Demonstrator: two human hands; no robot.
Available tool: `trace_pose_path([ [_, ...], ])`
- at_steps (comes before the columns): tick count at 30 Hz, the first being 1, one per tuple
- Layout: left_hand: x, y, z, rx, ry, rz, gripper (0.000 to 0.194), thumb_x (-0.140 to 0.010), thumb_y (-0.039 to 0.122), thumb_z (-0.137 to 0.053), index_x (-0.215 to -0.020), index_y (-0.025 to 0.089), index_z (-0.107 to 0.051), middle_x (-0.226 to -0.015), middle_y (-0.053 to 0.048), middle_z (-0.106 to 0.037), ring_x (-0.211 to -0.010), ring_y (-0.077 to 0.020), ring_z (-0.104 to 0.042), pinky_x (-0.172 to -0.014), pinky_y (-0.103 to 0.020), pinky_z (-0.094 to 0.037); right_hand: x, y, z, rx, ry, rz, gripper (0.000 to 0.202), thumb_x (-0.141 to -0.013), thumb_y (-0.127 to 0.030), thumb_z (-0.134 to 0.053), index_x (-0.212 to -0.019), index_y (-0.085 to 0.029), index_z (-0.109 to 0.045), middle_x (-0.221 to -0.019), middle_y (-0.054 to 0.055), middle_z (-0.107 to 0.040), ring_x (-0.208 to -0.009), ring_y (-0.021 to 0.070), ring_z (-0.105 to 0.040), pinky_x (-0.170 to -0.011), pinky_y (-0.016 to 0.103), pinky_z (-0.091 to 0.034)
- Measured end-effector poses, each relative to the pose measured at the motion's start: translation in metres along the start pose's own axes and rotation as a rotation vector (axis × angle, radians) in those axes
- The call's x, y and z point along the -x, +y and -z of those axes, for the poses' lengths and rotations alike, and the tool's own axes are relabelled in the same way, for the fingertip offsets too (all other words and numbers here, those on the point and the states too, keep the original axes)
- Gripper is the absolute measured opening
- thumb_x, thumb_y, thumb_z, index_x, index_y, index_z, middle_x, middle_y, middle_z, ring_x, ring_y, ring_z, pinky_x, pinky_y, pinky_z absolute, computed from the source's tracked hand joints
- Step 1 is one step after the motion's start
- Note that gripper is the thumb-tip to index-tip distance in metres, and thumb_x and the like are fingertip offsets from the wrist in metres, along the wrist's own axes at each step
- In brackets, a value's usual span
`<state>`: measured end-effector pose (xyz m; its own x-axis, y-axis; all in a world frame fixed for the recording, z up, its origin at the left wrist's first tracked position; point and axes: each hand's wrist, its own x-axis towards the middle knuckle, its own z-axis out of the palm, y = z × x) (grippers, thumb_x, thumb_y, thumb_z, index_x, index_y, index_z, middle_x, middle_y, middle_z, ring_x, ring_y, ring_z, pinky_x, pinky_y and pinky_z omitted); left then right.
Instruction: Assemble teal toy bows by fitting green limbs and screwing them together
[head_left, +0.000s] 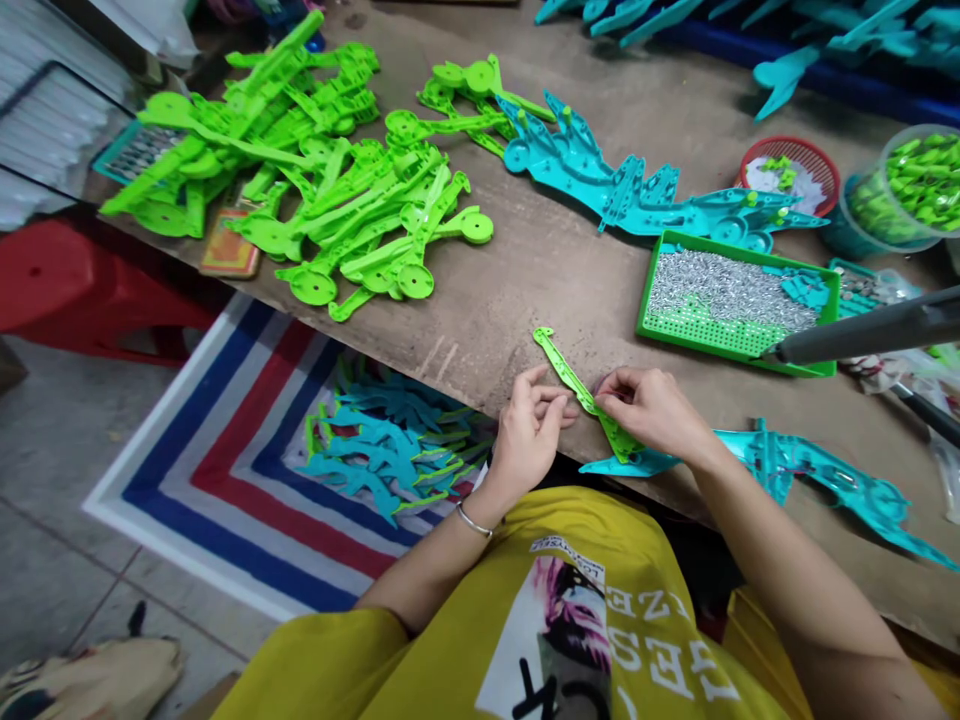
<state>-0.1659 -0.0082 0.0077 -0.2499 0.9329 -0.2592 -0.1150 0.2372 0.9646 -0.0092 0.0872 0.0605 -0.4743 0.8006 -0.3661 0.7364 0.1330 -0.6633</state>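
Note:
A long lime-green plastic part [566, 372] lies at a slant near the table's front edge, its lower end over the tip of a turquoise plastic piece [814, 462]. My left hand [529, 425] is beside its left side, fingers curled and thumb raised; whether anything is between the fingertips is hidden. On the other side, my right hand [649, 405] pinches at the middle of the green part, thumb and index finger together. What is between those fingertips is too small to make out.
Green parts [367, 215] are heaped at the left back. Turquoise shells [637, 195] lie behind a green basket of screws [727, 290]. A dark tool [870, 330] juts in from the right. A red basket [817, 155] and tubs stand at the back right; a striped bag [247, 440] hangs below.

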Motion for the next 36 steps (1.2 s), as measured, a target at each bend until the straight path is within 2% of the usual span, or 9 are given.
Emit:
trace_pose_path([
  [7,0.004,0.003,-0.012,0.277,0.004,0.136,0.061,-0.087,0.036,-0.071,-0.137,0.022,-0.037,-0.107,-0.006,-0.067,-0.085,-0.0166,-0.074,-0.083,-0.035,-0.063,0.002,0.007,-0.005,-0.081,0.033,0.059,0.018,-0.081,-0.027,-0.056,-0.076,-0.017,-0.07,-0.067,0.001,-0.069,-0.057,0.0119,-0.055,-0.056,0.024,-0.036],
  [12,0.006,0.004,-0.022,0.308,-0.043,0.141,0.045,-0.082,0.029,-0.075,-0.121,0.018,-0.055,-0.116,-0.009,-0.065,-0.097,-0.0159,-0.07,-0.095,-0.034,-0.057,0.007,0.013,-0.005,-0.13,0.083,0.082,0.017,-0.081,-0.028,-0.058,-0.077,-0.017,-0.07,-0.072,0.002,-0.072,-0.062,0.0136,-0.06,-0.059,0.025,-0.041],
  [15,0.005,0.003,-0.026,0.317,-0.033,0.148,0.042,-0.078,0.025,-0.078,-0.113,0.018,-0.056,-0.114,-0.009,-0.068,-0.088,-0.0133,-0.069,-0.09,-0.031,-0.056,0.009,0.014,-0.005,-0.135,0.1,0.079,0.017,-0.081,-0.028,-0.059,-0.078,-0.017,-0.071,-0.073,0.003,-0.073,-0.062,0.014,-0.061,-0.059,0.025,-0.042],
  [18,0.002,0.003,-0.03,0.375,-0.037,0.171,0.046,-0.075,0.026,-0.08,-0.111,0.02,-0.052,-0.101,-0.003,-0.069,-0.08,-0.0114,-0.068,-0.081,-0.027,-0.056,0.013,0.013,-0.005,-0.149,0.095,0.077,0.016,-0.082,-0.029,-0.06,-0.08,-0.017,-0.072,-0.074,0.002,-0.074,-0.064,0.0146,-0.063,-0.06,0.025,-0.043],
  [22,-0.002,0.003,-0.033,0.414,-0.05,0.173,0.047,-0.072,0.029,-0.083,-0.108,0.021,-0.053,-0.09,0.002,-0.065,-0.08,-0.0109,-0.067,-0.08,-0.026,-0.056,0.018,0.013,-0.004,-0.154,0.104,0.061,0.017,-0.083,-0.031,-0.062,-0.084,-0.018,-0.073,-0.079,0.004,-0.076,-0.07,0.0173,-0.068,-0.065,0.028,-0.046],
  [27,-0.004,0.001,-0.033,0.345,-0.063,0.171,0.044,-0.072,0.033,-0.083,-0.104,0.019,-0.057,-0.089,0.001,-0.067,-0.078,-0.0109,-0.066,-0.076,-0.024,-0.054,0.022,0.016,-0.003,-0.192,0.133,0.055,0.016,-0.082,-0.027,-0.063,-0.09,-0.019,-0.075,-0.084,0.004,-0.078,-0.076,0.0195,-0.072,-0.071,0.03,-0.05],
  [31,-0.004,-0.001,-0.034,0.335,-0.029,0.167,0.04,-0.07,0.032,-0.085,-0.097,0.018,-0.059,-0.086,0.001,-0.067,-0.075,-0.0105,-0.065,-0.075,-0.024,-0.053,0.024,0.017,-0.006,-0.204,0.148,0.077,0.015,-0.082,-0.024,-0.063,-0.09,-0.019,-0.076,-0.085,0.004,-0.079,-0.076,0.0194,-0.073,-0.071,0.029,-0.052],
  [34,-0.004,0.0,-0.035,0.377,-0.011,0.172,0.039,-0.07,0.029,-0.085,-0.098,0.018,-0.059,-0.087,0.001,-0.067,-0.078,-0.01,-0.065,-0.079,-0.024,-0.053,0.026,0.017,-0.006,-0.208,0.166,0.101,0.018,-0.083,-0.024,-0.064,-0.096,-0.018,-0.076,-0.09,0.005,-0.079,-0.08,0.0199,-0.074,-0.075,0.029,-0.054],
  [36,-0.003,0.001,-0.033,0.423,-0.042,0.186,0.041,-0.071,0.029,-0.084,-0.102,0.018,-0.059,-0.093,0.0,-0.068,-0.085,-0.0115,-0.066,-0.084,-0.025,-0.053,0.027,0.016,-0.005,-0.208,0.176,0.153,0.021,-0.086,-0.026,-0.064,-0.101,-0.018,-0.076,-0.097,0.006,-0.079,-0.086,0.0202,-0.074,-0.079,0.03,-0.054],
])
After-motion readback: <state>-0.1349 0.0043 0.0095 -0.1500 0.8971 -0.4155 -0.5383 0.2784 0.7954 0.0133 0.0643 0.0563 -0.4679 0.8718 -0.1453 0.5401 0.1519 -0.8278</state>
